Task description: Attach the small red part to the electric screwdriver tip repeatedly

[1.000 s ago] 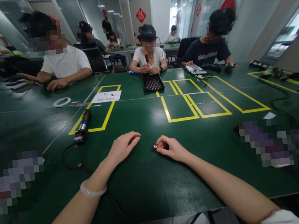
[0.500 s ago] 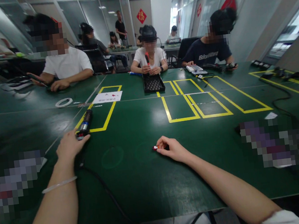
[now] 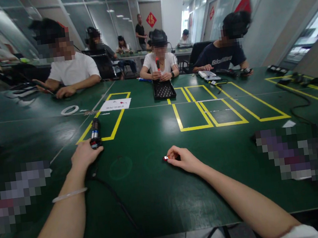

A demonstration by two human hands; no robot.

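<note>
now | left hand [image 3: 85, 155] wraps the near end of a black cylindrical blue-and-silver-banded tool [image 3: 95, 133] | right hand [image 3: 183, 159] pinches a small red-and-white piece [image 3: 165, 158] | green surface [image 3: 184, 204] below

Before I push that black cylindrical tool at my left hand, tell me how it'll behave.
The cylindrical tool is probably stiff, its body being straight. If the left hand let go, the rounded barrel might roll. The silvery section hints at metal, so perhaps heavy for its size.

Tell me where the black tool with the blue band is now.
In the head view, the black tool is left of centre, over the yellow-taped outline, this side of the white sheet, its near end in the left hand.
</note>
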